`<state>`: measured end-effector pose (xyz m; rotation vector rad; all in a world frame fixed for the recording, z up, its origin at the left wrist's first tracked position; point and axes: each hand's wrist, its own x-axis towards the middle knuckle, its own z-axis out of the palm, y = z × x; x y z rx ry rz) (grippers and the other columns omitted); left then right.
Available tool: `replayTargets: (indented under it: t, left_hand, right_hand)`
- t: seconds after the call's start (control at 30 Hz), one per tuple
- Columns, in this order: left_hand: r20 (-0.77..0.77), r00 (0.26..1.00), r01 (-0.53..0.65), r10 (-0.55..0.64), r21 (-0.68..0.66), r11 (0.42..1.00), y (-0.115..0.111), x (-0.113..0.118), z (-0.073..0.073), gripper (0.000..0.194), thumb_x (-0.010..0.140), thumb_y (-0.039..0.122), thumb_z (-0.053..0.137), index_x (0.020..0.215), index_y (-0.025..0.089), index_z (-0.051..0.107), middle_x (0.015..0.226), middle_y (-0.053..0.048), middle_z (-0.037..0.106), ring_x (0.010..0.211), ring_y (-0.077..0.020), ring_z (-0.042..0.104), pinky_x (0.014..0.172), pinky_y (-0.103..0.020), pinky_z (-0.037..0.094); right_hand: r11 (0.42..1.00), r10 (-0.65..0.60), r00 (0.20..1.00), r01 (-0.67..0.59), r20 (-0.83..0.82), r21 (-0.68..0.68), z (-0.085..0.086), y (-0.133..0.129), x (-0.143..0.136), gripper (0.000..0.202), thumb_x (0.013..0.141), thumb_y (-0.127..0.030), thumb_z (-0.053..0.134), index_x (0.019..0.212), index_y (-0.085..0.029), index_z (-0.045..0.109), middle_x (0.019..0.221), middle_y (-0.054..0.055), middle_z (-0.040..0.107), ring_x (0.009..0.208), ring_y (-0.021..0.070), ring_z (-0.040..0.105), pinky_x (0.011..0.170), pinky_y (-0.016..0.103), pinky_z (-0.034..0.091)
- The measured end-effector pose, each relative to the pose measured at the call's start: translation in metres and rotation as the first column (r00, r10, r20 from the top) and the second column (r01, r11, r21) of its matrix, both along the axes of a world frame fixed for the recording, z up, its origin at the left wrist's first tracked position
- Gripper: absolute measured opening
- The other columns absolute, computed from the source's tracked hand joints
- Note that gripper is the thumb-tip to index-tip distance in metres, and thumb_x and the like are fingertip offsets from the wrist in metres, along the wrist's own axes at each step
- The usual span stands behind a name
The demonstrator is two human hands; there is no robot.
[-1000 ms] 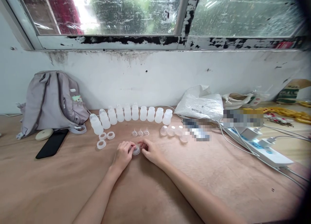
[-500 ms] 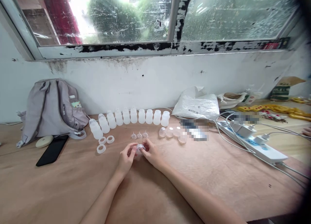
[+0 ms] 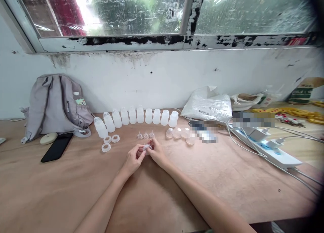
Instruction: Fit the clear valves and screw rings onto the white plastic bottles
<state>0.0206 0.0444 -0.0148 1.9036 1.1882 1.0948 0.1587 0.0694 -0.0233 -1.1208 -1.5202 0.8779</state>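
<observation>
Fingers [image 3: 141, 156] pinching translucent ring [image 3: 147, 147], tip up, axis near-upright

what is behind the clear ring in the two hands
Three clear teats stand on the table behind the clear ring, with whitish bottles farther back. The left hand and right hand cover the ring's sides; anything beneath them is hidden.
</observation>
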Motion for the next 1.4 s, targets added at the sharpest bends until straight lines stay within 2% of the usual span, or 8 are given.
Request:
replayTargets:
  t: [0.3,0.43,0.53,0.6,0.73,0.83,1.2,1.4]
  left_hand:
    - [-0.009,0.999,0.036,-0.036,0.027,0.999,-0.003,0.003,0.004,0.023,0.079,0.031,0.045,0.099,0.022,0.051,0.089,-0.003,0.057,0.062,-0.0114,0.055,0.055,-0.022,0.044]
    - [0.185,0.982,0.062,-0.038,-0.124,0.990,-0.002,0.009,0.000,0.026,0.080,0.039,0.042,0.099,0.021,0.048,0.088,-0.002,0.054,0.052,-0.0075,0.054,0.052,-0.021,0.044]
    - [0.377,0.924,0.042,0.067,-0.275,0.960,0.000,0.011,-0.003,0.033,0.078,0.045,0.042,0.100,0.020,0.043,0.086,-0.002,0.053,0.048,-0.0067,0.054,0.046,-0.020,0.044]
    - [0.428,0.897,0.037,0.110,-0.323,0.946,0.002,0.010,-0.003,0.040,0.074,0.047,0.048,0.102,0.019,0.042,0.085,-0.002,0.054,0.046,-0.0066,0.053,0.043,-0.020,0.042]
    - [0.384,0.922,0.081,0.039,-0.290,0.953,0.002,0.006,0.001,0.038,0.070,0.046,0.055,0.094,0.016,0.051,0.069,0.001,0.054,0.046,-0.0068,0.049,0.044,-0.019,0.041]
    - [0.382,0.923,0.079,0.037,-0.285,0.955,0.001,0.005,0.004,0.035,0.070,0.046,0.055,0.086,0.015,0.053,0.070,0.001,0.054,0.049,-0.0070,0.049,0.044,-0.019,0.041]
    - [0.385,0.922,0.077,0.048,-0.303,0.950,0.011,0.008,-0.008,0.038,0.072,0.047,0.052,0.093,0.017,0.048,0.076,-0.001,0.054,0.049,-0.0074,0.049,0.040,-0.018,0.041]
    - [0.385,0.922,0.089,0.031,-0.289,0.953,0.009,0.007,-0.006,0.037,0.075,0.046,0.048,0.096,0.015,0.047,0.068,0.001,0.054,0.045,-0.0066,0.047,0.042,-0.019,0.042]
  right_hand:
    - [0.998,-0.063,0.997,0.062,0.038,0.023,-0.006,0.004,0.001,0.016,0.059,-0.012,0.043,0.073,-0.020,0.042,0.052,-0.008,0.037,0.049,0.0092,0.035,0.046,0.019,0.027]
    - [0.994,-0.098,0.995,0.097,0.017,0.047,-0.005,-0.001,0.002,0.010,0.065,-0.015,0.045,0.074,-0.020,0.044,0.056,-0.006,0.041,0.050,0.0093,0.039,0.046,0.020,0.031]
    - [0.998,-0.061,0.997,0.062,-0.038,0.022,-0.002,-0.004,0.001,0.010,0.070,-0.021,0.046,0.079,-0.020,0.045,0.062,-0.005,0.046,0.051,0.0091,0.041,0.044,0.019,0.033]
    - [1.000,-0.012,0.999,0.012,-0.034,0.019,0.000,-0.006,0.000,0.011,0.071,-0.025,0.049,0.080,-0.019,0.046,0.065,-0.003,0.049,0.051,0.0090,0.043,0.044,0.019,0.034]
    - [0.998,0.063,0.997,-0.063,0.033,0.021,0.001,-0.007,-0.001,0.011,0.072,-0.029,0.052,0.076,-0.018,0.050,0.059,-0.004,0.050,0.048,0.0080,0.043,0.043,0.019,0.034]
    - [0.997,0.076,0.997,-0.076,0.028,0.002,-0.001,-0.007,0.000,0.012,0.073,-0.030,0.052,0.075,-0.018,0.050,0.058,-0.004,0.051,0.044,0.0072,0.042,0.041,0.019,0.033]
    - [0.993,0.095,0.989,-0.101,-0.113,-0.053,-0.009,-0.001,0.001,0.013,0.071,-0.028,0.051,0.080,-0.019,0.050,0.066,-0.003,0.055,0.042,0.0079,0.048,0.040,0.020,0.038]
    - [0.986,0.144,0.985,-0.151,-0.096,-0.075,-0.009,0.001,0.001,0.008,0.071,-0.021,0.047,0.079,-0.020,0.045,0.055,-0.006,0.050,0.040,0.0081,0.046,0.039,0.019,0.036]
